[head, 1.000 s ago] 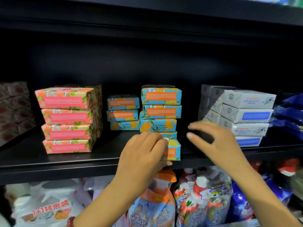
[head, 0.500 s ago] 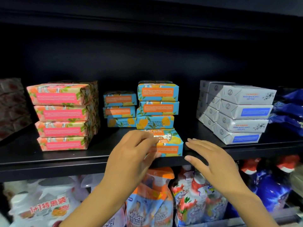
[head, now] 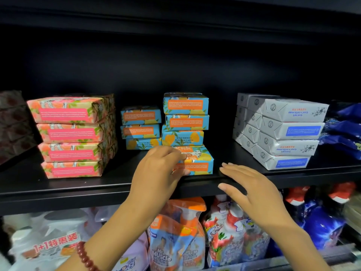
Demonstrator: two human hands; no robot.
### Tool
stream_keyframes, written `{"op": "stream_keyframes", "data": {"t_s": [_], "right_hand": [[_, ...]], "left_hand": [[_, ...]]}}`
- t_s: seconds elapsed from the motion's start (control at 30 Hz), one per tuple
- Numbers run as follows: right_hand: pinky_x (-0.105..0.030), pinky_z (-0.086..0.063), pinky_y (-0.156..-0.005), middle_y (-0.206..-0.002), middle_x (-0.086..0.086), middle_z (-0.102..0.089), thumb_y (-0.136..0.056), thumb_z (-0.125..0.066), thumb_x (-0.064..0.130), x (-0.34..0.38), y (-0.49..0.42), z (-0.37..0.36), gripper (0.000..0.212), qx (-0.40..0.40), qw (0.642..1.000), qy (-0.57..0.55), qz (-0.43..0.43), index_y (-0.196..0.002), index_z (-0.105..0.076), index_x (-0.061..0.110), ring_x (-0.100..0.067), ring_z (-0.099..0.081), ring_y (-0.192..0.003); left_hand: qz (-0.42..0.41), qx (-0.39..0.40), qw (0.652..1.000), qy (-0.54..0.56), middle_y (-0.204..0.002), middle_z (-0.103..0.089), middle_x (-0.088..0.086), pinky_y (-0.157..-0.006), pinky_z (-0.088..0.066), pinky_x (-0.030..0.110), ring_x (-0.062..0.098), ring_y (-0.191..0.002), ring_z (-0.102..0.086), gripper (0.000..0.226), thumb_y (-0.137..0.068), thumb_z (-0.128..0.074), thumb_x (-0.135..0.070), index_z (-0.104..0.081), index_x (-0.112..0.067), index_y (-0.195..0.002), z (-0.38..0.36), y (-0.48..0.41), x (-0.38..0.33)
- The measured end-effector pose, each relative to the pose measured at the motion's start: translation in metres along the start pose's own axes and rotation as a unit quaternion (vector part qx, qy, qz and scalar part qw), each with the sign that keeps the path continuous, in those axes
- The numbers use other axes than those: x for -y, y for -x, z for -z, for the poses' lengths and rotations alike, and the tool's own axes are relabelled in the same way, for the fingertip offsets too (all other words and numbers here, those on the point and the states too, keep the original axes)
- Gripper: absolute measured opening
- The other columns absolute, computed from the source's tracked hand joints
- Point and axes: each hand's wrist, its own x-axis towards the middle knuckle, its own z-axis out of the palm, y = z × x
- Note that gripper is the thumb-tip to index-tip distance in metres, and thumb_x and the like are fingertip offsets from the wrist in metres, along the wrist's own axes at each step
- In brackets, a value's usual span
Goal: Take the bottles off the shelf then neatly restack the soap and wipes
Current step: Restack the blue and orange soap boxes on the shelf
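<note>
Soap box [head: 197, 163], blue wrapper with orange panels and yellow fruit, lying flat at the front edge of the black shelf [head: 58, 190], orange label facing out. Pinched by the left hand [head: 158, 171]: fingers curled over the top near its left end, thumb against the front face. Red bead bracelet [head: 86, 257] on that wrist.

Right hand [head: 252, 190] just right of the box and apart from it, holding nothing, fingers straight and held together, palm down over the shelf lip; contact with the lip not clear.

Directly behind the box, a stack of three matching blue-and-orange boxes [head: 185, 118], slightly uneven; whether its bottom box rests on the pinched one, impossible to tell. Left of that and set further back, a lower stack of three more of the same [head: 140, 127].

Further left, four pink-and-peach soap boxes [head: 70, 137] stacked at the front, more of them behind. Dark reddish packs [head: 13, 124] at the far left, dim.

To the right, white sea salt goat's milk soap boxes [head: 287, 133] four high in angled rows. Beyond them, dark blue packs [head: 345, 132].

On the lower shelf: white bottles with a red "1+1" label [head: 45, 243], an orange-topped Mr Muscle pack [head: 175, 237], red-and-white pouches [head: 230, 231], blue bottles with red caps [head: 320, 222].
</note>
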Motion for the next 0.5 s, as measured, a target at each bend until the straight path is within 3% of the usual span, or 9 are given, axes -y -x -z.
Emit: {"op": "stream_keyframes", "data": {"t_s": [0.13,0.33,0.43,0.5], "right_hand": [[-0.001,-0.013,-0.094,-0.133,0.021,-0.049,-0.076,-0.031,0.07,0.002,0.0,0.003,0.069,0.007,1.0,0.002,0.001,-0.128,-0.056,0.032,0.012,-0.031,-0.12],[0.001,-0.012,-0.094,-0.13,0.025,-0.048,-0.075,-0.028,0.072,0.002,0.001,0.005,0.071,0.012,1.0,-0.001,0.008,-0.127,-0.057,0.033,0.014,-0.031,-0.12],[0.001,-0.019,-0.093,-0.125,0.027,-0.047,-0.077,-0.048,0.072,0.004,-0.001,0.01,0.064,0.02,0.999,-0.038,0.0,-0.124,-0.059,0.032,0.006,-0.041,-0.122],[0.001,-0.025,-0.092,-0.119,0.022,-0.054,-0.079,-0.058,0.062,0.012,-0.006,0.014,0.053,-0.024,0.995,-0.093,-0.022,-0.12,-0.063,0.028,0.001,-0.048,-0.117]], "left_hand": [[0.023,0.025,0.999,-0.004,-0.088,-0.069,0.005,-0.07,-0.047,0.031,0.03,-0.085,-0.066,0.034,-0.061,-0.088,-0.014,-0.073,-0.008,-0.091,0.0,-0.009,-0.002],[0.028,0.049,0.998,0.007,-0.103,-0.067,0.003,-0.082,-0.046,0.033,0.025,-0.102,-0.06,0.034,-0.073,-0.081,-0.024,-0.071,-0.012,-0.103,0.002,-0.014,-0.002],[0.017,0.034,0.999,0.001,-0.111,-0.064,0.002,-0.088,-0.041,0.027,0.024,-0.106,-0.058,0.04,-0.076,-0.078,-0.034,-0.068,-0.013,-0.109,0.011,-0.003,0.008],[0.02,-0.004,1.0,-0.008,-0.11,-0.065,0.002,-0.089,-0.04,0.023,0.02,-0.104,-0.057,0.043,-0.08,-0.069,-0.044,-0.068,-0.012,-0.108,0.023,0.008,0.017]]}}
